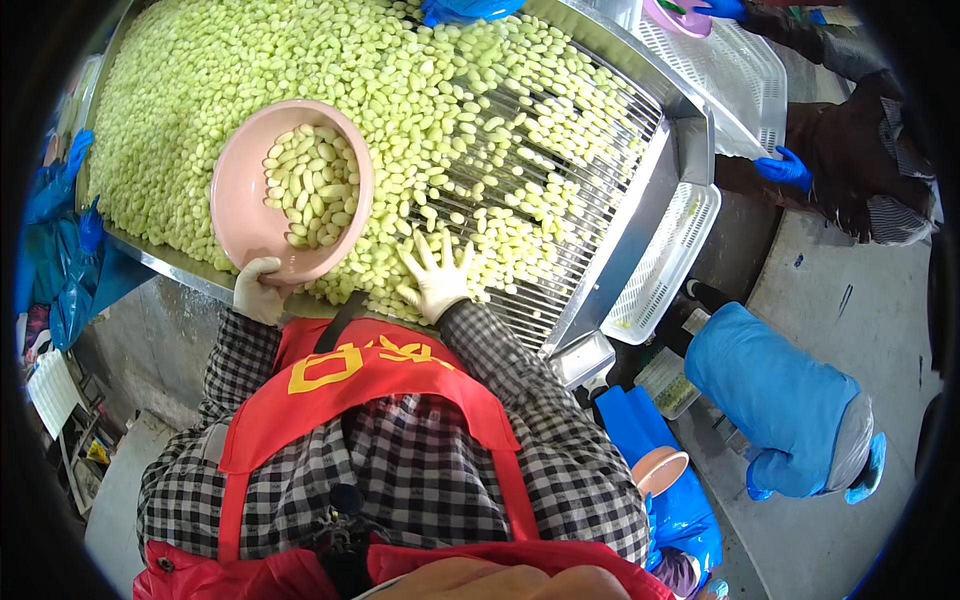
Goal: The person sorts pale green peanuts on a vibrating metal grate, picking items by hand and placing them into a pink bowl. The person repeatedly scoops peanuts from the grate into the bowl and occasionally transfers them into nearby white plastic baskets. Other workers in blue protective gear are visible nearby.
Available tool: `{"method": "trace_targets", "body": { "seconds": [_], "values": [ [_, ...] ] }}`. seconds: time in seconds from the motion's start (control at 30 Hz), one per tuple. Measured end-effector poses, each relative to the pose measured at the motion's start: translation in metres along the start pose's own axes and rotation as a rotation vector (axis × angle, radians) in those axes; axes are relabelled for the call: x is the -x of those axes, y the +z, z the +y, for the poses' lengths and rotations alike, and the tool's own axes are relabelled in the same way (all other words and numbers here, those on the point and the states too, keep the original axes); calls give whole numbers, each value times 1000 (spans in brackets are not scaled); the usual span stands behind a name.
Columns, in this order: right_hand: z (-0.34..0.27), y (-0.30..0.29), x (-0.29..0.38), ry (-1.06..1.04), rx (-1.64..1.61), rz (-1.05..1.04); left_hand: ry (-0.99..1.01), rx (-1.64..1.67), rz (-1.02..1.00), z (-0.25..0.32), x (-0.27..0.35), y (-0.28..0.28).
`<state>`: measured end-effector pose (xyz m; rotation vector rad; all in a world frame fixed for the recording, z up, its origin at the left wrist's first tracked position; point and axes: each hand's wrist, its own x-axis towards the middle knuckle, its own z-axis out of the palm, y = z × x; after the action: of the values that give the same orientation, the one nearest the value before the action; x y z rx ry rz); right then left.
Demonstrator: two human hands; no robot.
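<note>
My left hand (pixel 259 289), in a pale glove, grips the near rim of a pink plastic bowl (pixel 244 187). A small heap of pale green oval fruits (pixel 322 176) lies in the bowl, mostly towards its right side. Below and around it spreads a thick layer of the same kind of fruit (pixel 180 90), on a metal sorting table (pixel 161 268). My right hand (pixel 436 279), gloved too, rests palm down with fingers spread on the fruit near the front edge. To its right, dark gaps show between the parallel metal bars (pixel 517 319), where the fruit lies thinner.
White perforated plastic crates (pixel 664 262) stand beyond the table's right end. Blue-gloved co-workers are at the left (pixel 67 217), the far side (pixel 469 9) and the right (pixel 840 157). A person in blue (pixel 780 397) bends over at lower right, near another pink bowl (pixel 660 471).
</note>
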<state>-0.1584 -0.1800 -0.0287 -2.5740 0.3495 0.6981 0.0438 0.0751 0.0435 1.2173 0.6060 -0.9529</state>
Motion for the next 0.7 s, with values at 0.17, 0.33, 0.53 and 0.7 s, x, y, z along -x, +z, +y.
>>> {"method": "trace_targets", "body": {
  "seconds": [0.17, 0.33, 0.53, 0.7],
  "values": [
    [109, -64, -20, 330, -450, 790, 25, -67, 15, 2, 4, 22],
    [214, -126, -113, 549, -54, 679, 49, -73, -71, -2, 2, 30],
    [228, -150, -142, 708, 146, 376, 2, -1, 70, -11, 2, 31],
    [135, -163, -83, 252, -1245, 702, 45, -163, 54, -9, 6, 43]
  ]
}}
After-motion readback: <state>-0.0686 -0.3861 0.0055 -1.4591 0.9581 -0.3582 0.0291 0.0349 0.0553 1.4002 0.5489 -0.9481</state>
